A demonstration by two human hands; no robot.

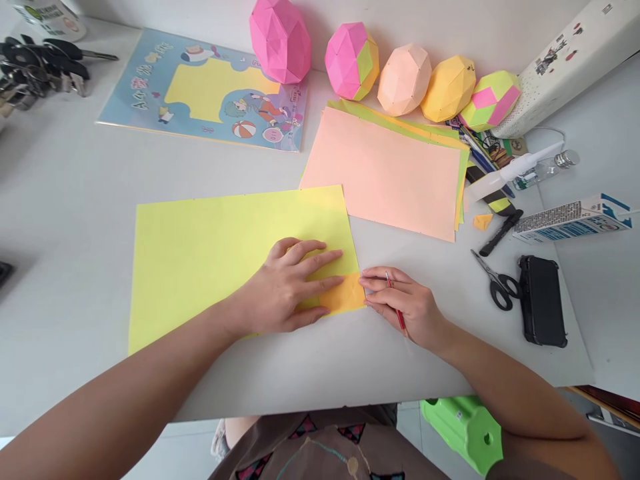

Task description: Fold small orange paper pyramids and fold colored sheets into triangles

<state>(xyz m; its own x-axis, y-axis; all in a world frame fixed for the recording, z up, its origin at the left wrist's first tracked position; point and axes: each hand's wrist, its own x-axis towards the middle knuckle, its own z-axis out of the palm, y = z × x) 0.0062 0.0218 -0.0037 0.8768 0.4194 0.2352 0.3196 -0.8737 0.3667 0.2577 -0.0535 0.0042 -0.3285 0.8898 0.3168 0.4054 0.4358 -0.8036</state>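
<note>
A large yellow sheet of paper (210,267) lies on the table before me. At its near right corner is a small orange piece of paper (345,297), lying flat with its right end near the sheet's edge. My left hand (295,287) rests on both with its fingers spread, the lower fingers over the orange piece. My right hand (405,300) is closed around a thin red pen (401,319), tucked between the fingers and slanting. Its fingertips touch the right edge of the orange piece. Whether they also pinch the paper is hard to see.
Behind lie a stack of coloured sheets (385,170) and a blue paper packet (200,90). Several faceted paper eggs (283,40) stand along the wall. On the right are scissors (500,283), a black phone (543,300), a marker (500,233) and a small carton (575,220).
</note>
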